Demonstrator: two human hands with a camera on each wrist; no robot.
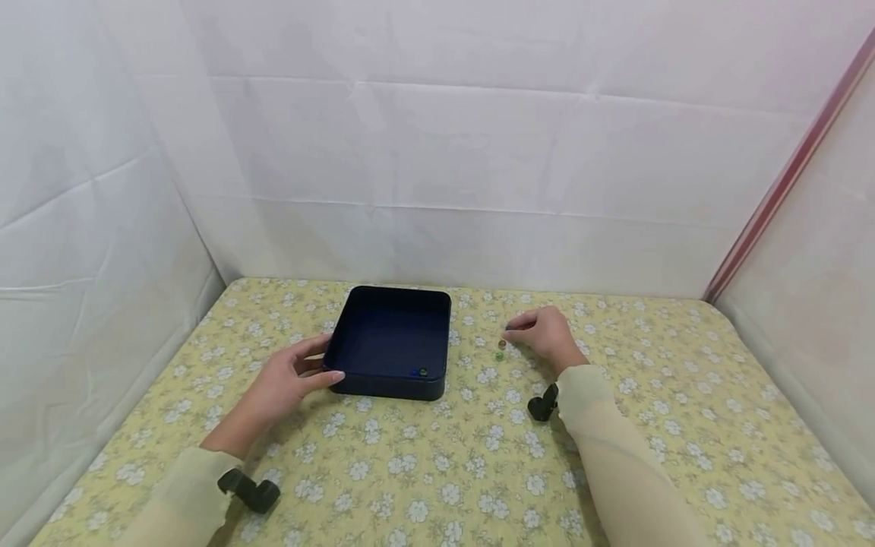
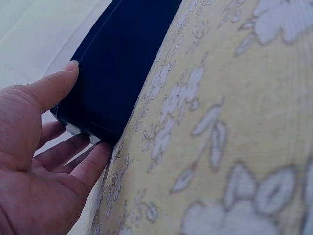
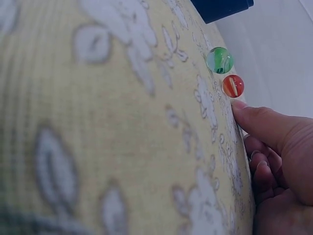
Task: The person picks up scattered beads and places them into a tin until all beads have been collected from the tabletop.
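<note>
A dark navy rectangular tray (image 1: 391, 388) stands on the table, with a blue marble (image 1: 414, 373) and a green marble (image 1: 423, 372) in its near right corner. My left hand (image 1: 290, 380) grips the tray's near left corner, thumb on the front wall and fingers along the left side. To the right of the tray, my right hand (image 1: 543, 334) pinches a small dark marble (image 1: 509, 328) at its fingertips; the right wrist view hides it behind the thumb. Just beside those fingertips lie a red-orange marble (image 3: 233, 86) and a clear green-streaked marble (image 3: 220, 60).
A yellow cloth with white flowers (image 1: 410, 471) covers the table. White sheets (image 1: 437, 152) hang behind it and at both sides, with a red strip (image 1: 786, 175) at the back right corner. Black wrist mounts (image 1: 249, 490) sit on both forearms.
</note>
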